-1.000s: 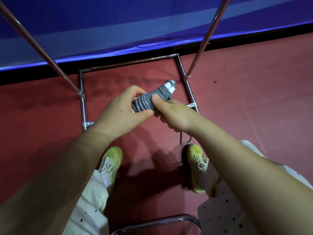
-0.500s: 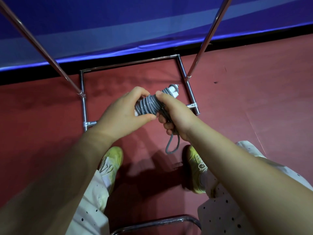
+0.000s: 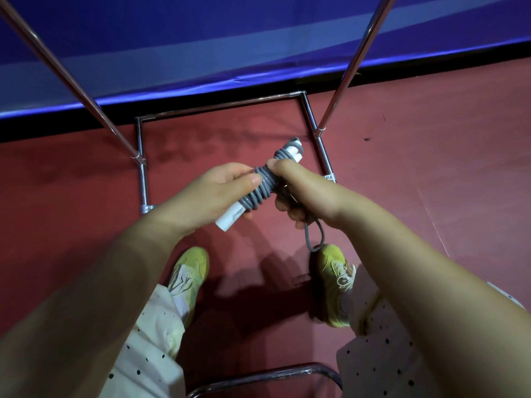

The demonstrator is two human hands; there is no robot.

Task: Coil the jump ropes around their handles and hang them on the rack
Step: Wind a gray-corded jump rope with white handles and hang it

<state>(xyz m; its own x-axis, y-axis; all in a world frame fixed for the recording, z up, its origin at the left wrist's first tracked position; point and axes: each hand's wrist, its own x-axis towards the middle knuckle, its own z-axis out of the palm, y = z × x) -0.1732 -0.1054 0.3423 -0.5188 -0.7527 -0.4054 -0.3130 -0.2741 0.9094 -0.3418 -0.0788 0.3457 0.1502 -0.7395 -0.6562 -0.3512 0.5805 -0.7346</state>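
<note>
Both hands grasp the jump rope at frame centre: left hand steadies the white handles, right hand pinches the coils, probably so they stay tight.

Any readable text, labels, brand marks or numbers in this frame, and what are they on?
No text can be read.
White handle of the jump rope, in the left hand: a small grey printed mark, too blurred to read.
Shoes, trousers, rack, blue barrier: no lettering visible.
</note>
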